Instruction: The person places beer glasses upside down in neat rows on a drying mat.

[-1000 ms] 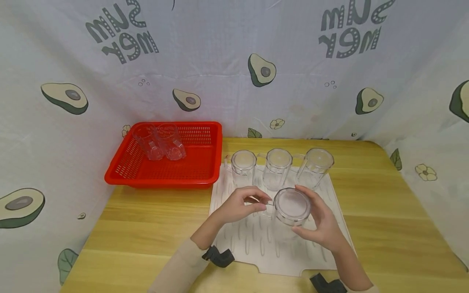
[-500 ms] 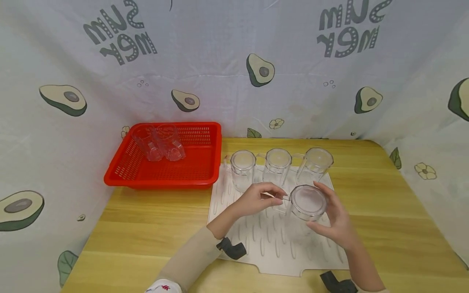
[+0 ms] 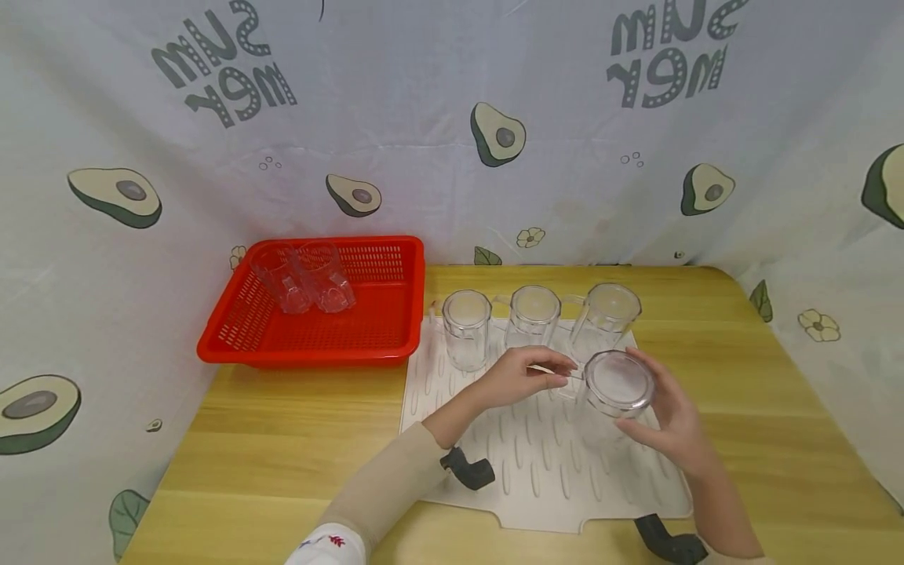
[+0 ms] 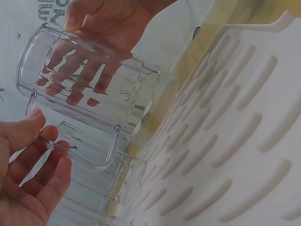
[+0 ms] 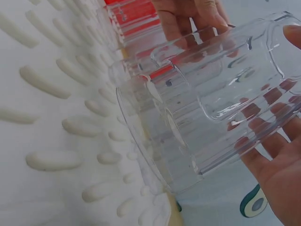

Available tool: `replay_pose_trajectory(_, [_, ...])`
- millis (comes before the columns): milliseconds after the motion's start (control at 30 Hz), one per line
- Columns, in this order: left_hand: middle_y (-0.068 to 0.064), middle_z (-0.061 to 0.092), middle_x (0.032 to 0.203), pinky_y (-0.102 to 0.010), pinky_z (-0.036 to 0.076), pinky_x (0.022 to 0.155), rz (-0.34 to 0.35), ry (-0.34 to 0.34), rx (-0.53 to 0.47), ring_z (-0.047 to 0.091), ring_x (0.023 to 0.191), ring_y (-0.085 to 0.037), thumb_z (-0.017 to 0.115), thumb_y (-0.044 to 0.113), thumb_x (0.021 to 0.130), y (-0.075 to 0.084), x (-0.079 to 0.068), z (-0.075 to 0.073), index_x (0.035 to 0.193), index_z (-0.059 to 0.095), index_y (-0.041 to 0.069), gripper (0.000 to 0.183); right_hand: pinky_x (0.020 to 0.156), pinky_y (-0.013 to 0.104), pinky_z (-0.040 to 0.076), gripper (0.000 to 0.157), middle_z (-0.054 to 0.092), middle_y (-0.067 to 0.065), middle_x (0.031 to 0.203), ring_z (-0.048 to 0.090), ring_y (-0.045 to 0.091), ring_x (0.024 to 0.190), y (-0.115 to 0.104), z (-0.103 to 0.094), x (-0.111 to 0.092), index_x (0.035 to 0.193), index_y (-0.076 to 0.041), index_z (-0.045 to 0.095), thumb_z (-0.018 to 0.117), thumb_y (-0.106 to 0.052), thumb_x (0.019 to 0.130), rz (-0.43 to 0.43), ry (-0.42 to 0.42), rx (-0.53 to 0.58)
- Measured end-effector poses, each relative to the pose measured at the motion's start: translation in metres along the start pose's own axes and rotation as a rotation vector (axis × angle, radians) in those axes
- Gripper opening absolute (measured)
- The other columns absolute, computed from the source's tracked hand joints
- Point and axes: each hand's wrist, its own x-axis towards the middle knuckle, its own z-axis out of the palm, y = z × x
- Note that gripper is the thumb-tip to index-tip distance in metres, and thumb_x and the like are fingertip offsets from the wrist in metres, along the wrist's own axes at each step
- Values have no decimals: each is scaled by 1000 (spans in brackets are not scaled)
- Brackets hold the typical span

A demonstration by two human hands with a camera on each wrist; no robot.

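Observation:
A clear glass mug (image 3: 618,384) is held base up over the right part of a white ridged drying mat (image 3: 523,479). My left hand (image 3: 523,377) pinches its handle, which points left; the left wrist view shows thumb and fingers about the handle (image 4: 110,153). Around the mug's far side curls my right hand (image 3: 674,420), thumb near the base. In the right wrist view the mug's rim (image 5: 141,136) is close to the mat; whether they touch I cannot tell. Behind stand three more upside-down mugs in a row: left (image 3: 466,329), middle (image 3: 534,314) and right (image 3: 606,318).
At the back left a red plastic basket (image 3: 311,357) holds two clear mugs (image 3: 325,278) lying tilted. Everything rests on a wooden table (image 3: 282,439). A printed curtain (image 3: 424,94) hangs along the back and sides.
Both hands have moved right and slightly away from me, carrying the mug from the mat's middle toward its right side. The three standing mugs and the basket have stayed put.

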Motion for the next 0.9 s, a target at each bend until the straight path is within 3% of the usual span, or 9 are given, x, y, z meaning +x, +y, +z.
replay_pose_trajectory(133, [-16,65,115,-22,50,88,-5,32,14,59,102,-1,63,4,94,-5,8,7,121,63,-4,28,107,21,31,90,45,15,144,44,20,129,5,-6,-1,140,21,26,58,36,57,-44,1,77])
replay_pose_trajectory(400, [-9,66,114,-17,49,86,-45,94,81,59,102,0,63,6,94,-9,19,18,121,65,-1,28,106,19,33,92,43,9,147,42,16,131,8,-19,-4,146,15,23,52,39,62,55,11,58])
replay_pose_trajectory(633, [-16,66,115,-15,48,86,-100,146,75,63,106,-12,62,3,94,-3,24,25,121,65,-3,28,105,19,34,91,41,11,147,43,16,131,15,-24,-5,146,15,24,51,39,62,22,-2,78])
replay_pose_trajectory(767, [-10,68,113,-14,48,85,-104,169,99,62,104,-4,64,6,94,-13,27,29,120,67,1,27,104,18,35,91,41,10,147,43,16,131,18,-26,-5,147,13,23,46,40,62,39,7,112])
replay_pose_trajectory(900, [-10,67,119,-14,48,85,-104,170,90,61,106,-4,63,8,94,-15,28,29,124,65,2,30,104,16,32,90,41,6,147,40,14,132,17,-26,-4,148,11,24,45,39,65,84,33,79])
